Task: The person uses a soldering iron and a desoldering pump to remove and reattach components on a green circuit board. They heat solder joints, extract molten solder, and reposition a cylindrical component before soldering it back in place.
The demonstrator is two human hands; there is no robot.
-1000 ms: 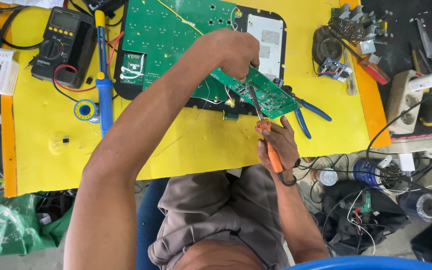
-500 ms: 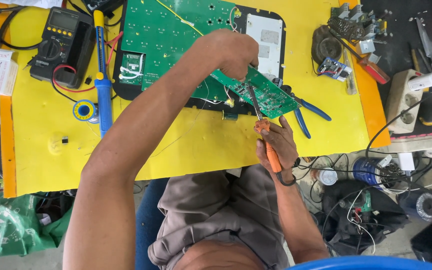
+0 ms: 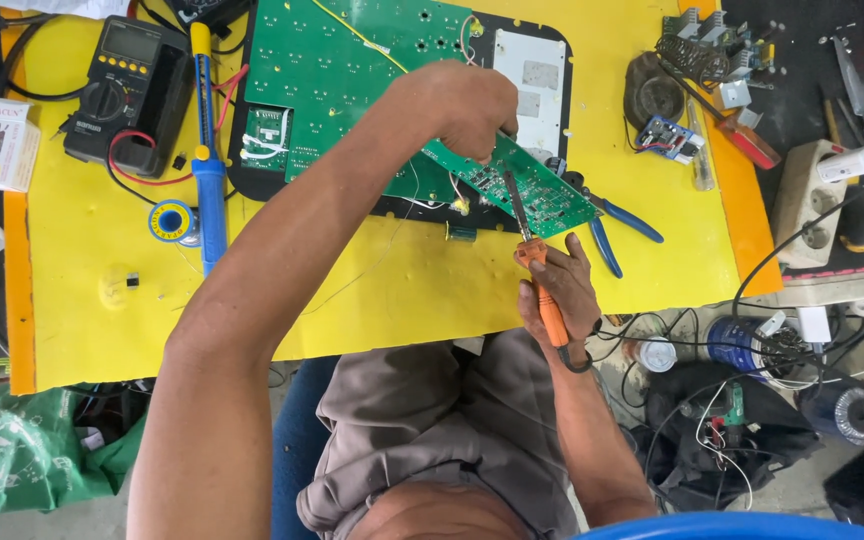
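Narrow green circuit board, long and tilted, sat just right of the frame's centre, its upper end gripped in the closed left hand, whose bare forearm stretched up from the lower left. Below it the right hand was wrapped around the orange handle of a soldering iron, its dark tip angled up onto the board's face. Held aloft by one end only, the board seemed likely to wobble, letting the tip skid across neighbouring joints or toward the left fingers.

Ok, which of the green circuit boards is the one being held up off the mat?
The small narrow green board, gripped by the left hand and tilted, with the orange-handled soldering iron at it. The large green board lies flat.
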